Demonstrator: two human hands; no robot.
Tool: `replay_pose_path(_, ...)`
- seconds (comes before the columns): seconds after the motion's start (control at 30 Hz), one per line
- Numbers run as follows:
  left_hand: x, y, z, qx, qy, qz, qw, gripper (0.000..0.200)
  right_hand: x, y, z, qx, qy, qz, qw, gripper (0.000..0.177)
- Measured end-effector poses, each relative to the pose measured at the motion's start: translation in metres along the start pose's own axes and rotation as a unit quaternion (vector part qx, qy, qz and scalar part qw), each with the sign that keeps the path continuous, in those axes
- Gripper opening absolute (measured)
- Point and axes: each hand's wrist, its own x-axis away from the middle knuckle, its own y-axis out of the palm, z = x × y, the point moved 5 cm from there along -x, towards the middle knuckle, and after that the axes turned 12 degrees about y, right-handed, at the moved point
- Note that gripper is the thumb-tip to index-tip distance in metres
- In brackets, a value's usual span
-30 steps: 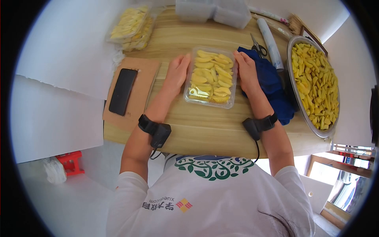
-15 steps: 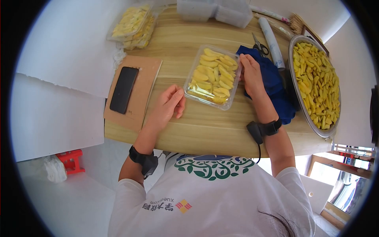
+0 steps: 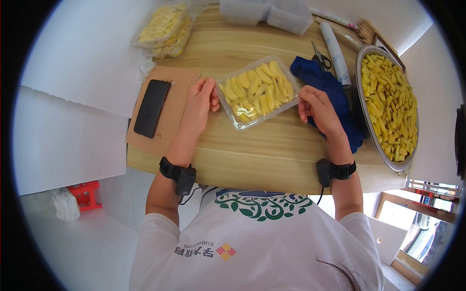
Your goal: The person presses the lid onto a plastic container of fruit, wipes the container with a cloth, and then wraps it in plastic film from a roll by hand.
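A clear plastic box [image 3: 257,92] full of yellow fruit slices is at the middle of the wooden table, turned at an angle. My left hand [image 3: 203,99] pinches its left edge between thumb and fingers. At the box's right corner, my right hand [image 3: 316,107] is closed on the rim with thumb and curled fingers. A dark blue cloth [image 3: 324,87] lies just beyond my right hand. Beside my left forearm, a black phone [image 3: 152,108] rests on a brown board [image 3: 167,80].
A large metal basin [image 3: 360,80] of yellow slices stands at the right. Scissors [image 3: 321,57] and a plastic roll [image 3: 335,54] lie near it. Filled boxes [image 3: 165,31] are stacked at the back left, and empty clear containers [image 3: 264,13] at the back.
The box has turned from upright to slanted, its right side swinging away from me. My left hand has moved forward to its left edge; my right hand has come slightly nearer.
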Motion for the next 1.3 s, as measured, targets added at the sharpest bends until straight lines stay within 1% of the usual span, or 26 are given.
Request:
replay_pose_path(0.03,-0.001,0.001,0.000,0.013,0.005,0.004,1.000,0.023,0.002,0.002,0.000,0.022,0.013,-0.028,0.999,0.020)
replay_pose_path(0.2,0.006,0.007,0.002,0.023,-0.006,0.036,0.999,0.022,0.007,0.006,-0.005,0.022,0.020,-0.002,1.000,0.019)
replay_pose_path(0.27,0.007,0.007,0.003,0.024,0.014,0.027,0.999,0.021,0.007,0.007,-0.004,0.026,0.021,0.007,0.999,0.019)
replay_pose_path(0.4,0.001,0.009,0.002,0.025,0.007,0.020,0.999,0.021,0.008,0.006,-0.003,0.023,0.024,-0.022,0.999,0.022)
replay_pose_path(0.5,-0.005,0.009,0.001,0.019,0.021,0.028,0.999,0.024,0.010,0.007,-0.003,0.028,0.025,-0.033,0.999,0.024)
replay_pose_path(0.57,-0.009,0.007,-0.001,0.001,0.040,0.003,0.999,0.020,0.012,0.007,-0.003,0.033,0.025,-0.034,0.999,0.024)
replay_pose_path(0.67,-0.013,0.006,-0.004,0.010,0.043,-0.007,0.999,0.020,0.012,0.005,-0.002,0.038,0.028,-0.040,0.998,0.023)
replay_pose_path(0.77,-0.017,0.007,-0.003,0.001,0.047,0.005,0.999,0.024,0.012,0.005,0.000,0.038,0.029,-0.071,0.996,0.022)
replay_pose_path(0.9,-0.022,0.005,-0.007,-0.007,0.040,0.005,0.999,0.020,0.013,0.006,-0.001,0.074,0.046,-0.112,0.990,0.022)
replay_pose_path(0.93,-0.024,0.004,-0.011,-0.014,0.055,0.019,0.998,0.021,0.013,0.007,0.000,0.086,0.050,-0.129,0.987,0.023)
replay_pose_path(1.0,-0.022,0.001,-0.010,-0.021,0.072,0.034,0.997,0.021,0.012,0.006,0.000,0.102,0.057,-0.133,0.984,0.025)
replay_pose_path(1.03,-0.017,0.001,-0.008,-0.021,0.056,0.027,0.998,0.024,0.012,0.006,0.001,0.117,0.065,-0.136,0.982,0.027)
replay_pose_path(1.1,-0.007,0.002,-0.004,-0.021,0.042,0.022,0.999,0.028,0.013,0.008,-0.003,0.121,0.077,-0.119,0.982,0.030)
replay_pose_path(1.17,0.006,0.003,-0.003,-0.062,0.014,0.008,0.998,0.035,0.011,0.011,-0.004,0.127,0.091,-0.103,0.982,0.032)
replay_pose_path(1.2,0.014,0.002,0.000,-0.061,0.013,0.010,0.998,0.035,0.009,0.010,-0.004,0.095,0.083,-0.070,0.990,0.034)
replay_pose_path(1.23,0.022,0.002,0.002,-0.066,-0.007,-0.019,0.998,0.038,0.007,0.008,-0.005,0.063,0.075,-0.036,0.995,0.037)
replay_pose_path(1.27,0.030,0.003,0.003,-0.072,-0.027,-0.048,0.996,0.040,0.006,0.010,-0.004,0.063,0.076,-0.037,0.994,0.037)
replay_pose_path(1.3,0.037,-0.001,0.005,-0.072,-0.027,-0.047,0.996,0.040,0.005,0.010,-0.004,0.064,0.072,-0.037,0.995,0.037)
